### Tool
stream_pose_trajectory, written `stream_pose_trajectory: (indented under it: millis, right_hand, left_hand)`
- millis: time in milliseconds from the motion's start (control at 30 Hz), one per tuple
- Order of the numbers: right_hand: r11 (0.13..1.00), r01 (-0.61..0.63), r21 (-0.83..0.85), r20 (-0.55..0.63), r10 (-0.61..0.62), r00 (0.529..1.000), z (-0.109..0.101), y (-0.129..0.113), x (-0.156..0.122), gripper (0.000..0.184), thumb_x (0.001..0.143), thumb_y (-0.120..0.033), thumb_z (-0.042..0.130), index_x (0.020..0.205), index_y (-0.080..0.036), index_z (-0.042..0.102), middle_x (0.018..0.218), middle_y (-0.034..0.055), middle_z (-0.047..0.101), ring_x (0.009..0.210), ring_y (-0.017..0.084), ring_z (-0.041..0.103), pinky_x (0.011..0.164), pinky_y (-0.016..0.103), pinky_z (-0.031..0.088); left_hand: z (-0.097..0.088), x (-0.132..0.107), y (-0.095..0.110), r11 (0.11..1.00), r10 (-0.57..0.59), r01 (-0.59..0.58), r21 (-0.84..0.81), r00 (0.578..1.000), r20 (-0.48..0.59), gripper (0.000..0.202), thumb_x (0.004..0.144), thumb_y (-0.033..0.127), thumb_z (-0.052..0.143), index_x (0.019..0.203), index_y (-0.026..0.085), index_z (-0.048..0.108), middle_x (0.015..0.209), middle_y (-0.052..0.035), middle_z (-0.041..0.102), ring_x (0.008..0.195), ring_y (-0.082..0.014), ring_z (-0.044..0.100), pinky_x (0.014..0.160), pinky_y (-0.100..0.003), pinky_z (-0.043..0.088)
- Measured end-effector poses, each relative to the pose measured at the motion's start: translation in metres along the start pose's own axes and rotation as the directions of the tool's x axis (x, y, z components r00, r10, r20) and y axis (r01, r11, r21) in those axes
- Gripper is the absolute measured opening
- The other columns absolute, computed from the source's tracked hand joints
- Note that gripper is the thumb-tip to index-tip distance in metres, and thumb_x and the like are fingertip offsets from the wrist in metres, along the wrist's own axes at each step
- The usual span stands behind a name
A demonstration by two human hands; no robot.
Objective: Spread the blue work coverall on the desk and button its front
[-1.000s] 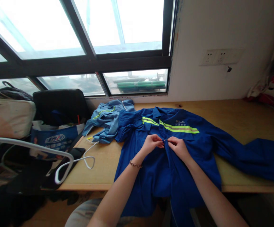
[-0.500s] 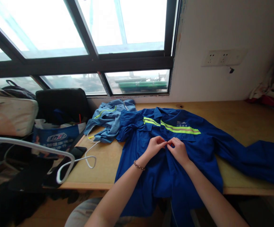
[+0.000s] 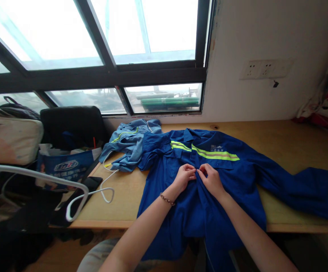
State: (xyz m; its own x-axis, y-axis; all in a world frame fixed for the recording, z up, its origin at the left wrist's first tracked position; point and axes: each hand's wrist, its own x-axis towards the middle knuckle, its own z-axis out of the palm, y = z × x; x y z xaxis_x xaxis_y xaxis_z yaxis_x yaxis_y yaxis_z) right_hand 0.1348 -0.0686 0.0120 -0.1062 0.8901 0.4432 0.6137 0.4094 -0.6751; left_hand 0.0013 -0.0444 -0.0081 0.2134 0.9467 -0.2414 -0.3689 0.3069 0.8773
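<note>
A dark blue work jacket (image 3: 231, 177) with a yellow-green reflective stripe (image 3: 214, 154) lies spread front-up on the wooden table (image 3: 288, 139). Its hem hangs over the near edge. My left hand (image 3: 184, 176) and my right hand (image 3: 210, 178) meet at the jacket's front opening, just below the stripe. Both pinch the fabric edges there, fingers curled and almost touching. A bead bracelet (image 3: 167, 199) is on my left wrist. Whatever small fastener sits between the fingertips is hidden.
A lighter blue garment (image 3: 130, 141) lies crumpled at the table's back left. A white cable (image 3: 105, 189) loops near the left edge beside a dark phone (image 3: 91, 184). Bags and a black case (image 3: 70, 126) stand left of the table. Red-and-white fabric (image 3: 325, 109) sits far right.
Both hands have shifted slightly down the jacket's front opening and stay pinched together on the fabric. The jacket has not moved otherwise.
</note>
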Motion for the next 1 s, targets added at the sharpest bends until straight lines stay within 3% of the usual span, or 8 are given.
stream_pose_trajectory:
  millis: [233,467,533,633,733,800,900,1000]
  right_hand:
    - [1.0,0.0,-0.014,-0.009,0.0,1.0,0.001,0.0,-0.001,0.011,0.081,-0.025,0.042,0.073,-0.019,0.045,0.068,0.0005,0.049,0.064,0.014,0.047,0.061,0.025,0.035]
    - [0.973,-0.176,0.15,0.042,0.171,0.984,0.003,0.011,0.001,0.016,0.079,-0.033,0.044,0.071,-0.019,0.046,0.062,-0.0014,0.05,0.058,0.013,0.047,0.057,0.024,0.034]
    - [0.922,-0.278,0.27,0.097,0.261,0.96,0.005,0.016,0.004,0.021,0.076,-0.037,0.047,0.065,-0.019,0.047,0.057,-0.0025,0.048,0.055,0.012,0.045,0.054,0.024,0.033]
    - [0.757,-0.47,0.454,0.251,0.397,0.883,0.007,0.022,0.007,0.027,0.07,-0.042,0.052,0.058,-0.018,0.046,0.047,-0.0057,0.04,0.044,0.008,0.036,0.045,0.022,0.027]
    - [0.573,-0.606,0.551,0.38,0.474,0.794,0.007,0.023,0.008,0.03,0.066,-0.045,0.055,0.059,-0.018,0.044,0.042,-0.0087,0.033,0.037,0.006,0.026,0.038,0.021,0.017]
    - [0.522,-0.631,0.574,0.392,0.501,0.772,0.005,0.022,0.009,0.032,0.066,-0.048,0.054,0.059,-0.019,0.042,0.041,-0.0094,0.03,0.034,0.005,0.023,0.037,0.021,0.014]
    - [0.671,-0.518,0.53,0.208,0.49,0.847,-0.002,0.015,0.008,0.031,0.07,-0.048,0.051,0.06,-0.019,0.043,0.043,-0.0075,0.035,0.035,0.007,0.029,0.038,0.021,0.02]
    - [0.904,-0.344,0.254,0.068,0.338,0.939,-0.009,0.003,-0.001,0.027,0.077,-0.042,0.045,0.064,-0.019,0.049,0.05,-0.0021,0.048,0.046,0.011,0.044,0.048,0.022,0.032]
  left_hand:
    - [-0.002,0.002,0.0,0.999,0.044,-0.044,-0.007,0.998,0.041,0.031,0.058,0.019,0.068,0.077,0.015,0.044,0.057,0.0052,0.049,0.051,-0.007,0.052,0.053,-0.021,0.045]
    - [0.0,0.003,-0.005,0.929,0.264,-0.291,0.229,0.954,0.139,0.026,0.063,0.016,0.061,0.081,0.017,0.041,0.063,0.005,0.049,0.054,-0.0067,0.05,0.049,-0.017,0.04]
    - [0.0,0.003,-0.006,0.887,0.321,-0.361,0.289,0.93,0.178,0.023,0.065,0.013,0.058,0.081,0.017,0.042,0.066,0.0039,0.049,0.058,-0.0067,0.05,0.05,-0.016,0.039]
    - [0.0,0.001,-0.005,0.847,0.367,-0.423,0.321,0.903,0.223,0.021,0.067,0.011,0.056,0.082,0.017,0.043,0.072,0.0023,0.05,0.063,-0.0067,0.051,0.054,-0.016,0.04]
    - [0.0,0.002,-0.003,0.868,0.341,-0.405,0.287,0.907,0.248,0.02,0.069,0.013,0.057,0.082,0.017,0.042,0.071,0.0025,0.05,0.061,-0.0068,0.051,0.052,-0.017,0.041]
    - [-0.001,0.004,-0.003,0.899,0.294,-0.359,0.25,0.919,0.261,0.022,0.069,0.017,0.057,0.084,0.017,0.041,0.073,0.0023,0.05,0.058,-0.0074,0.052,0.051,-0.019,0.044]
    - [-0.003,0.007,-0.003,0.933,0.203,-0.28,0.226,0.929,0.311,0.021,0.07,0.019,0.057,0.087,0.017,0.043,0.081,-0.0001,0.052,0.061,-0.0085,0.055,0.057,-0.024,0.049]
    - [-0.006,0.012,-0.003,0.921,0.175,-0.281,0.27,0.917,0.36,0.025,0.07,0.016,0.056,0.094,0.016,0.048,0.086,-0.002,0.054,0.068,-0.0096,0.058,0.067,-0.027,0.05]
